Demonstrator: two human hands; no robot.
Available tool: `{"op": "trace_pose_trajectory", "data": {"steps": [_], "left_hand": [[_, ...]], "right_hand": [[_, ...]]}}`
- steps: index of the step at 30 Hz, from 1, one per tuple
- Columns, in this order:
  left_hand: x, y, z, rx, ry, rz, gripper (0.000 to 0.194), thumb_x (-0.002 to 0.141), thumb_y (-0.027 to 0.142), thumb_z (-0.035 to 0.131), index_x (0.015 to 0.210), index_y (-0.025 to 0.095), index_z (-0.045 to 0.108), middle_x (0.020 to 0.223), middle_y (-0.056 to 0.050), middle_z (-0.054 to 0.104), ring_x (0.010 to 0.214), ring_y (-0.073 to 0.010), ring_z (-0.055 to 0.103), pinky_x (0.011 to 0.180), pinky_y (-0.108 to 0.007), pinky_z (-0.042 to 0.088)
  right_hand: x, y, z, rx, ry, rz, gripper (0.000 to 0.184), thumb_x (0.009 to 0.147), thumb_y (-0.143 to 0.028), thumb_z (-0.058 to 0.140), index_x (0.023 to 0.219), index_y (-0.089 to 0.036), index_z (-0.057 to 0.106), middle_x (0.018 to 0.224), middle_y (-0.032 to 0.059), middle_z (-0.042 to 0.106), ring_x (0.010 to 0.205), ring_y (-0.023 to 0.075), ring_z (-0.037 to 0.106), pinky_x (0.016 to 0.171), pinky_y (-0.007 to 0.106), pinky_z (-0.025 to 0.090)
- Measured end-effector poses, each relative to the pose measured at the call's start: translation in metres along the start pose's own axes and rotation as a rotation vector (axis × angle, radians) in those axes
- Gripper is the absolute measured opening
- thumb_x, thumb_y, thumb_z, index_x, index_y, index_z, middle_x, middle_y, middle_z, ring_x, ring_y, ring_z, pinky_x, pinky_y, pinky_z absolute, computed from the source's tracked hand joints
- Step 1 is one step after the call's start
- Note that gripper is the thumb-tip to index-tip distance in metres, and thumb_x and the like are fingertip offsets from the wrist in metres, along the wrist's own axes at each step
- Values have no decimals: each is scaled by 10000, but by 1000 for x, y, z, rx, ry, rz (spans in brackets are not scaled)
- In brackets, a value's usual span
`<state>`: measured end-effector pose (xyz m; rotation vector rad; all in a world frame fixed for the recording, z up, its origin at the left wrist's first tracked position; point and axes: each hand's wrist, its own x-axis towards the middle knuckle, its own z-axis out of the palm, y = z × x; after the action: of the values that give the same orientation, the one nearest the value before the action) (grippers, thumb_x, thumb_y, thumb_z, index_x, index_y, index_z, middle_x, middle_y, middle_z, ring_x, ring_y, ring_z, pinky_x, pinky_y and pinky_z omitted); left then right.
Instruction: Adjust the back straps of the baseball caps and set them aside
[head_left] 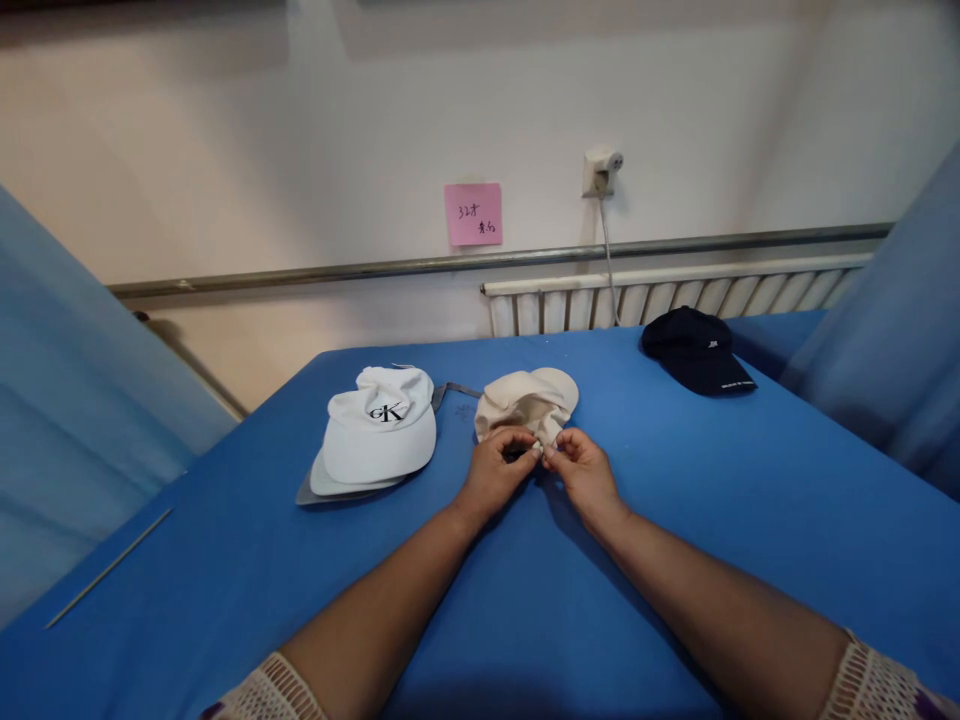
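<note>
A beige cap (517, 393) lies on the blue-covered table, its brim pointing away to the far right and its back opening toward me. My left hand (501, 466) pinches the cap's back strap near its middle. Close beside it, my right hand (583, 470) pinches the same strap from the other side, the fingertips of both hands nearly touching. The strap's fastening is mostly hidden by my fingers. Left of my hands rests a stack of caps, with a white cap (381, 430) marked with black letters on top and grey brims showing beneath.
A dark navy cap (688, 345) sits at the table's back right. A thin stick (109, 568) lies along the left edge of the blue cover (247, 600). Blue curtains (67, 400) hang at both sides. Behind are a radiator (675, 292), metal rail (360, 270) and plugged-in socket (598, 174).
</note>
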<state>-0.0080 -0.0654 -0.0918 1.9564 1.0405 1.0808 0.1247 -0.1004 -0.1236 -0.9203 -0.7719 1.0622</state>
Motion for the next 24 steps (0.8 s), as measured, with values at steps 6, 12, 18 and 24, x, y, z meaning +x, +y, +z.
{"op": "trace_pose_trajectory", "data": {"steps": [6,12,18,24], "left_hand": [[2,-2,-1,-135,-32,-66,104,723,254,702,747,153,696,954,-78,684,896,-194,636,828,-333,505],[3,-3,3,-170,2,-108,87,688,238,728,719,159,707,994,-87,686,936,-212,639,873,-358,498],[2,-6,4,-213,87,-216,125,698,275,700,681,151,692,946,-85,696,899,-212,650,862,-351,490],[3,-8,3,-201,46,-167,145,691,289,706,641,154,692,977,-93,692,944,-221,634,906,-358,463]], "right_hand": [[0,0,0,13,-21,-17,253,623,-305,737,708,-213,517,597,-59,570,546,97,507,560,231,397],[0,-4,0,4,-37,4,243,616,-293,736,705,-213,525,595,-60,565,549,101,505,568,235,402],[-3,-3,3,12,-63,5,242,621,-297,745,719,-215,539,630,-43,587,569,110,520,579,247,408],[-3,-6,2,12,-86,28,271,607,-311,778,721,-216,551,643,-43,591,559,109,520,571,252,409]]}}
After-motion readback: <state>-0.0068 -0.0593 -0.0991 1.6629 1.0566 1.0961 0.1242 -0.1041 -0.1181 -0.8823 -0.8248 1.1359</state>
